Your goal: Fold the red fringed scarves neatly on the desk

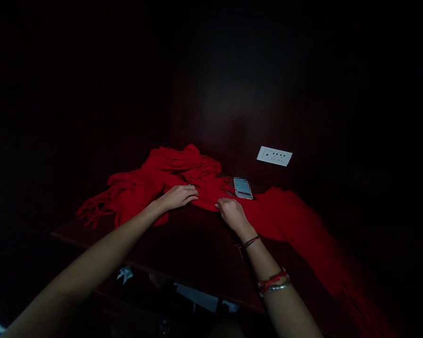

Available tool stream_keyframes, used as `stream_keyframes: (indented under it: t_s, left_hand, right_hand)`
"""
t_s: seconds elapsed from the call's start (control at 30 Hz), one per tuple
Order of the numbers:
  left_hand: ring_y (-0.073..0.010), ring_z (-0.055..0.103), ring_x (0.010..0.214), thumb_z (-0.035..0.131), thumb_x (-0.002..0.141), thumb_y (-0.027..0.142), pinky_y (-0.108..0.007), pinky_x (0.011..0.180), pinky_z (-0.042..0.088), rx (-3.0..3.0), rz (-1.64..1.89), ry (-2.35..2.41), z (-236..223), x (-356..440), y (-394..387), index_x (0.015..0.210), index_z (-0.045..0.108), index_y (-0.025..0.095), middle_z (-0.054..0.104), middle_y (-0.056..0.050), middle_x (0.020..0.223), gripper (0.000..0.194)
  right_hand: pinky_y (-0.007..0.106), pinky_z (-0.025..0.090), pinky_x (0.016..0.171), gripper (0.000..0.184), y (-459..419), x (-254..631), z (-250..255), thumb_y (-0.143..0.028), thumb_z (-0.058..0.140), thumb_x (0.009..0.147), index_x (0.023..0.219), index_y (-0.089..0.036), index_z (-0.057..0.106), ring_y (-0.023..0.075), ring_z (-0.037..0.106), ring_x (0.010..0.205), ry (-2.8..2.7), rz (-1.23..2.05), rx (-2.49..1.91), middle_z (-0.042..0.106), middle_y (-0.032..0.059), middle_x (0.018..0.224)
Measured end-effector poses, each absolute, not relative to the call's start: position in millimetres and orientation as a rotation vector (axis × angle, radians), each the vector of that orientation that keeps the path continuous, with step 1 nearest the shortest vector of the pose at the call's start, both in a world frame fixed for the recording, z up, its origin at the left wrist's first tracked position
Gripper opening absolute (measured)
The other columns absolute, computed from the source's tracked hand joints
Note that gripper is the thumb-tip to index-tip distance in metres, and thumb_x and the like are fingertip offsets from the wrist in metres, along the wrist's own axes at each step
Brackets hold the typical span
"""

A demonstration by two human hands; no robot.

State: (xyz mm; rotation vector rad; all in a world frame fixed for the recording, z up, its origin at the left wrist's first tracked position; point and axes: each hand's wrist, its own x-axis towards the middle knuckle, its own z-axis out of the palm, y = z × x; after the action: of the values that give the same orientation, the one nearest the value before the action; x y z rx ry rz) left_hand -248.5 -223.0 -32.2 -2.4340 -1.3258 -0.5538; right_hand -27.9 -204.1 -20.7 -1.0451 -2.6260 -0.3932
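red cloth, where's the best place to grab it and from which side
Probably the near edge of its middle stretch, pinched from the person's side. There the red cloth lies fairly narrow and flat on the dark tabletop, and the left hand and right hand are at that edge; further left it is bunched, and its right end trails into loose fringe.

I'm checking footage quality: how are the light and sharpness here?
Head view: heavily underexposed, edges nearly black; a dim glow on the wall; left hand and right hand readable; the red cloth blurs toward its lower-right fringe; the phone pixelated at its top.
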Motion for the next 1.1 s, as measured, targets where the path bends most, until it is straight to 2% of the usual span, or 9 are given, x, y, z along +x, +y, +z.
stream_keyframes:
  t_s: [0.2,0.33,0.5,0.63,0.8,0.93,1.1]
  left_hand:
    - [-0.0120,0.051,0.074,0.031,0.086,0.033,-0.020,0.066,0.037,-2.410,-0.503,-1.330,-33,-243,-216,0.083,0.054,0.017,0.054,-0.002,0.080,0.028]
    - [-0.0114,0.051,0.073,0.032,0.085,0.034,-0.019,0.065,0.037,-2.426,-0.507,-1.299,-33,-241,-213,0.082,0.054,0.018,0.053,-0.002,0.079,0.028]
    - [-0.0112,0.051,0.071,0.030,0.086,0.034,-0.019,0.064,0.037,-2.415,-0.475,-1.308,-32,-241,-213,0.082,0.054,0.017,0.053,-0.002,0.079,0.029]
    - [-0.0118,0.051,0.070,0.030,0.086,0.034,-0.020,0.063,0.037,-2.408,-0.424,-1.312,-31,-239,-214,0.082,0.054,0.016,0.054,-0.003,0.079,0.030]
    - [-0.0124,0.051,0.072,0.029,0.086,0.035,-0.021,0.063,0.037,-2.394,-0.415,-1.309,-29,-236,-216,0.083,0.054,0.016,0.054,-0.003,0.080,0.031]
    - [-0.0123,0.051,0.072,0.028,0.086,0.036,-0.021,0.063,0.037,-2.410,-0.413,-1.307,-29,-235,-216,0.085,0.054,0.017,0.053,-0.003,0.080,0.032]
    - [-0.0126,0.051,0.071,0.030,0.086,0.036,-0.020,0.060,0.036,-2.414,-0.373,-1.324,-28,-247,-215,0.084,0.054,0.017,0.054,-0.003,0.079,0.030]
  right_hand:
    - [0.029,0.033,0.078,0.031,-208,-33,-23,-0.038,0.042,0.081,0.100,-0.015,0.052,0.0177,0.050,0.090,-2.587,-0.340,-0.978,0.057,0.0091,0.094]
    - [0.027,0.034,0.075,0.021,-208,-34,-23,-0.026,0.038,0.083,0.090,-0.016,0.055,0.0158,0.052,0.083,-2.620,-0.338,-1.013,0.059,0.0074,0.087]
    - [0.025,0.034,0.072,0.023,-207,-35,-24,-0.019,0.032,0.085,0.086,-0.016,0.055,0.0142,0.053,0.079,-2.626,-0.301,-1.102,0.059,0.0075,0.085]
    - [0.026,0.035,0.074,0.023,-209,-34,-26,-0.029,0.037,0.084,0.092,-0.016,0.054,0.0152,0.052,0.083,-2.618,-0.242,-1.038,0.059,0.0074,0.090]
    - [0.029,0.034,0.080,0.035,-208,-36,-32,-0.040,0.042,0.080,0.103,-0.015,0.051,0.0176,0.050,0.092,-2.583,-0.172,-0.978,0.057,0.0089,0.097]
    - [0.029,0.033,0.080,0.031,-206,-44,-34,-0.034,0.042,0.081,0.104,-0.015,0.051,0.0175,0.051,0.091,-2.572,-0.174,-1.002,0.059,0.0091,0.096]
    - [0.024,0.036,0.069,0.021,-203,-49,-29,-0.021,0.037,0.083,0.088,-0.017,0.057,0.0158,0.056,0.078,-2.600,-0.208,-1.099,0.062,0.0071,0.086]
